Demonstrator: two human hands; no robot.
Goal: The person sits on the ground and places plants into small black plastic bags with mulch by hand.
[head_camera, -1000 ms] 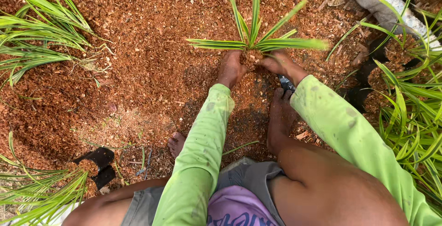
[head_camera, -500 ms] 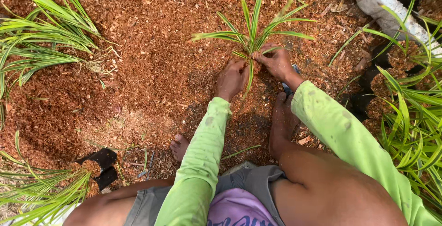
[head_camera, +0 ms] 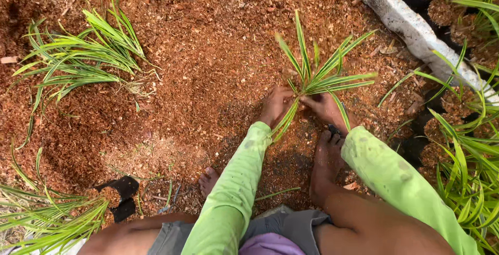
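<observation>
A small plant point(head_camera: 317, 73) with long striped green leaves stands in reddish-brown coir mulch point(head_camera: 208, 42). My left hand point(head_camera: 276, 105) and my right hand point(head_camera: 325, 107) meet at its base, fingers pinched around the stem where it enters the mulch. A few leaves droop over my left wrist. Both arms wear lime-green sleeves. I squat with a bare right foot point(head_camera: 326, 164) just behind my right hand and left toes point(head_camera: 209, 178) lower left. A dark object point(head_camera: 334, 129) peeks from under my right wrist.
Loose plants with the same leaves lie at the upper left point(head_camera: 88, 57) and lower left point(head_camera: 47, 216), beside a black grow bag point(head_camera: 122, 195). A white concrete edging point(head_camera: 416, 31) runs along the upper right, with potted plants point(head_camera: 462, 146) in black bags on the right.
The view has shifted so the plant sits lower in the frame. The plant has been turned and lifted upright, and both hands have closed in on its base.
</observation>
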